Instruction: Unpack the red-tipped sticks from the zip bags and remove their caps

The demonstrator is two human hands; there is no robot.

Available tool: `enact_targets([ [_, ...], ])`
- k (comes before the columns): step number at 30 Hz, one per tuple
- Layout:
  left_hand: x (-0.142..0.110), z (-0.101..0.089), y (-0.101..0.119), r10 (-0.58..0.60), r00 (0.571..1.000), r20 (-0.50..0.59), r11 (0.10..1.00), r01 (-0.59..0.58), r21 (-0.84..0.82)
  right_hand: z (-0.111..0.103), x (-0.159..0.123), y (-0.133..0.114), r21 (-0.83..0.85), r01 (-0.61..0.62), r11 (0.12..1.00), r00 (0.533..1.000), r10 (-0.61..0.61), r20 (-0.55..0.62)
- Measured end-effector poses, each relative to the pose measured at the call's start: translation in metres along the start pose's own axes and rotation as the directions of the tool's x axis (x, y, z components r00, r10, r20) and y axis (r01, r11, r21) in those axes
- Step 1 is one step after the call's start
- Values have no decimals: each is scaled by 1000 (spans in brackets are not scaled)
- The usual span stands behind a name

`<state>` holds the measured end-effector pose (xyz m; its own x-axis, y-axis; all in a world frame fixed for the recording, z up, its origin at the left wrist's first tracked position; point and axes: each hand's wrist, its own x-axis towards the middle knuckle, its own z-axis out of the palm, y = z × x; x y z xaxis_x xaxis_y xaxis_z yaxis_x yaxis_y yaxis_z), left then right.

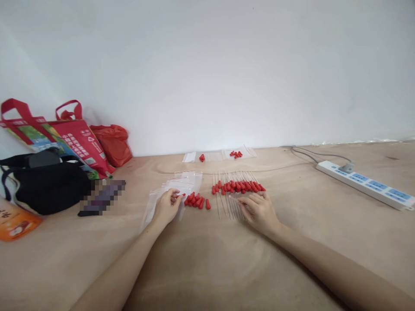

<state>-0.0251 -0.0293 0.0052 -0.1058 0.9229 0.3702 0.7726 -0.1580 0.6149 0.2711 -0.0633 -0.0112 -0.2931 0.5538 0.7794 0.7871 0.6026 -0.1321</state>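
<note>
My left hand (pixel 168 205) pinches a small red rubber bulb (pixel 183 195), mostly hidden by the fingers, over the clear zip bags (pixel 157 196). Right of these fingers lies a loose pile of red rubber bulbs (pixel 196 200). My right hand (pixel 259 211) is closed, thumb against fingers, on a thin clear dropper tube (pixel 234 198) whose far end points left. Under and beyond it lies a row of clear droppers (pixel 223 207) with red bulbs (pixel 240 186) on them. The two hands are apart.
By the wall lie more bags with red bulbs (pixel 236 154) in or on them. A white power strip (pixel 366 183) with a plugged-in grey cable lies right. At left stand shopping bags (pixel 79 144), a red plastic bag (pixel 113 144), a black bag (pixel 48 185) and an orange packet (pixel 17 222).
</note>
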Motion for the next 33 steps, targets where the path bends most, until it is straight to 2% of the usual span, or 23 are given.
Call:
enact_targets([
  [3,-2,-1,3,-14,999,51,1000,13,17,13,9,-8,-71,88,994,996,-89,-23],
  [9,-2,-6,1,2,1000,10,998,-2,63,26,15,-16,-157,159,975,987,-160,9],
  [15,-4,-5,5,178,980,-88,972,-161,172,30,19,-23,-200,132,971,987,-110,118],
  [18,-6,-6,16,281,958,-54,939,-263,221,28,21,-26,-170,96,981,975,-58,216],
  [20,-5,-5,27,310,951,9,917,-301,261,25,22,-27,-151,74,986,961,-30,276],
  [25,10,5,65,244,941,233,869,-319,379,19,24,-29,-127,46,991,937,1,348],
  [28,24,20,88,98,929,357,823,-278,496,16,25,-28,-118,18,993,947,20,320],
  [30,33,31,98,64,927,370,808,-266,526,12,23,-24,-109,4,994,960,27,280],
  [33,43,47,99,22,938,347,789,-229,569,4,15,-15,-103,-4,995,979,25,205],
])
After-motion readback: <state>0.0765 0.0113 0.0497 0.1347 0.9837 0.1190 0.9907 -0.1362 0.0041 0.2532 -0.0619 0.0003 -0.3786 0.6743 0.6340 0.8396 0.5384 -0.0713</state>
